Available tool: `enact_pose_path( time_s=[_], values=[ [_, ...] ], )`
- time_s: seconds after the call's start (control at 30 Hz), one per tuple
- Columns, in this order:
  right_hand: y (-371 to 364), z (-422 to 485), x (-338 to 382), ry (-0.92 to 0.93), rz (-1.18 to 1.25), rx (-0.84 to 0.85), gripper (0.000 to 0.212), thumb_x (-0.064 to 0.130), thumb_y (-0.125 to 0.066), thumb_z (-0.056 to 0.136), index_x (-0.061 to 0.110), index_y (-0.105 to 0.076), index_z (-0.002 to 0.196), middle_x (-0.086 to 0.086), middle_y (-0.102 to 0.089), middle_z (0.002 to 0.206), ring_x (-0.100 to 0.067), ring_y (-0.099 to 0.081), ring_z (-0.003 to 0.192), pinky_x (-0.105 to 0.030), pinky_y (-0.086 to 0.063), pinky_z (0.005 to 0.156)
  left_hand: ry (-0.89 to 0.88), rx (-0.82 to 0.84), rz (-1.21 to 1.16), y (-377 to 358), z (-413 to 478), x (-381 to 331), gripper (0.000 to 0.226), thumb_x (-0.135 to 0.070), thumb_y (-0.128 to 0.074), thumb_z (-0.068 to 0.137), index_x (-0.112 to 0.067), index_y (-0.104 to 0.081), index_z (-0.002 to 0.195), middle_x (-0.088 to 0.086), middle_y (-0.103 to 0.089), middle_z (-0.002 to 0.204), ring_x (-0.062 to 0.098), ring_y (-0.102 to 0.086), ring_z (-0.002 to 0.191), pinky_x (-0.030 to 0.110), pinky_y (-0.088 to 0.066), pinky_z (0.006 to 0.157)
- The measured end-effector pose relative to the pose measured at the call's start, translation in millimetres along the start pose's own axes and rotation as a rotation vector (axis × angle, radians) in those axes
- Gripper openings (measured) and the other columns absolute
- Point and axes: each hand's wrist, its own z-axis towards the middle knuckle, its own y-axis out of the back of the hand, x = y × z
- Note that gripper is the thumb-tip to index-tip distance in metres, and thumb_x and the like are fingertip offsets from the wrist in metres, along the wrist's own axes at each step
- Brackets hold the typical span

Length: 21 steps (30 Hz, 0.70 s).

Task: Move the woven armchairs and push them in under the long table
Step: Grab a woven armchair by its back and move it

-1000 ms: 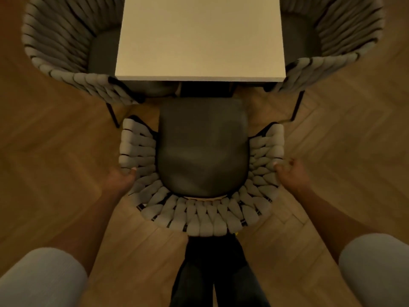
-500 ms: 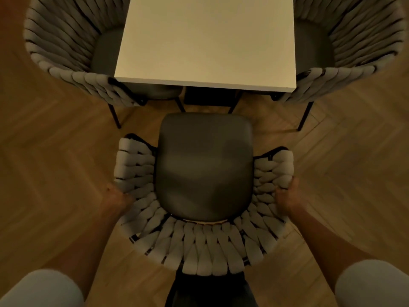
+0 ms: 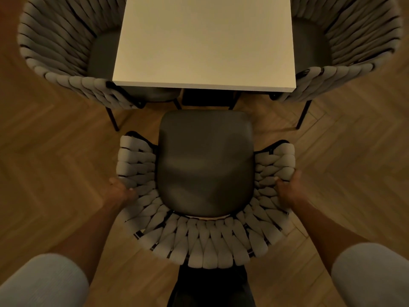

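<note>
The task looks partly done. The left armchair [image 3: 57, 52] and the right armchair [image 3: 358, 41] stand at the two long sides of the table [image 3: 205, 41], and the tabletop covers a part of each dark seat, so I judge that these two are pushed in already, or nearly. The near armchair [image 3: 204, 165] stands on the wooden floor [image 3: 55, 156] at the short end of the table, facing it, and the front edge of its seat is just short of the table edge, so no part of it is under the top yet. The left hand [image 3: 120, 191] grips the woven rim on the left side and the right hand [image 3: 287, 189] grips it on the right side, the fingers of both closed round the weave. What is left, I think, is to push this chair straight forward; if more chairs wait further along, I cannot tell
</note>
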Motion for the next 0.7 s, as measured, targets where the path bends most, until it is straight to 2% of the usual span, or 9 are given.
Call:
enact_pose_path(
  time_s=[0.07,0.17,0.27,0.4,0.47,0.57,0.7],
  values=[
    [2,-7,-2,0.018,0.035,-0.003,0.059,0.044,-0.067,0.096,0.012,-0.039,0.138,-0.007,-0.054,0.112,-0.027,-0.054,0.101,-0.047,-0.05,0.089,-0.062,-0.017,-0.084,0,-3,15,0.078,-0.049,-0.068,0.083,-0.004,-0.04,0.14,0.014,-0.058,0.126,0.033,-0.06,0.107,0.052,-0.055,0.09],
    [-6,-23,-20,-0.023,0.083,-0.043,0.057,0.046,-0.071,0.092,0.012,-0.048,0.132,-0.005,-0.059,0.114,-0.026,-0.058,0.102,-0.043,-0.051,0.084,-0.102,-0.035,-0.189,-8,-23,25,0.065,-0.05,-0.064,0.095,-0.013,-0.039,0.141,0.007,-0.057,0.126,0.032,-0.058,0.11,0.052,-0.053,0.092],
    [-17,-31,-34,-0.01,0.124,-0.077,0.047,0.039,-0.069,0.094,0.016,-0.051,0.131,-0.007,-0.064,0.117,-0.028,-0.062,0.105,-0.043,-0.052,0.087,-0.09,-0.058,-0.179,-14,-29,19,0.055,-0.038,-0.061,0.1,-0.007,-0.037,0.138,0.016,-0.058,0.121,0.04,-0.058,0.109,0.05,-0.052,0.088],
    [-18,-32,-27,-0.036,0.147,-0.023,0.049,0.039,-0.067,0.096,0.017,-0.049,0.137,-0.005,-0.06,0.117,-0.026,-0.058,0.106,-0.039,-0.047,0.086,-0.15,-0.125,-0.132,-12,-29,13,0.046,-0.023,-0.058,0.102,0.004,-0.038,0.133,0.014,-0.051,0.103,0.037,-0.057,0.101,0.044,-0.045,0.08],
    [-19,-34,-27,-0.035,0.137,-0.024,0.049,0.036,-0.068,0.096,0.016,-0.047,0.136,-0.006,-0.059,0.117,-0.025,-0.056,0.102,-0.039,-0.047,0.085,-0.199,-0.135,-0.108,-11,-30,15,0.046,-0.023,-0.058,0.102,0.005,-0.037,0.133,0.018,-0.052,0.108,0.041,-0.057,0.106,0.047,-0.047,0.084],
    [-18,-36,-27,-0.023,0.095,-0.025,0.048,0.038,-0.069,0.095,0.015,-0.052,0.133,-0.007,-0.062,0.115,-0.025,-0.057,0.1,-0.039,-0.049,0.085,-0.182,-0.097,-0.102,-6,-27,22,0.055,-0.03,-0.062,0.1,0.001,-0.037,0.139,0.027,-0.055,0.127,0.045,-0.056,0.115,0.049,-0.048,0.091],
    [-9,-45,-15,-0.041,0.069,0.058,0.034,0.029,-0.069,0.095,0.011,-0.062,0.123,-0.014,-0.068,0.11,-0.031,-0.064,0.1,-0.04,-0.053,0.08,-0.115,-0.026,-0.017,-2,-34,25,0.073,-0.033,-0.066,0.097,0.0,-0.028,0.151,0.028,-0.047,0.144,0.046,-0.049,0.128,0.048,-0.044,0.1]
  ],
)
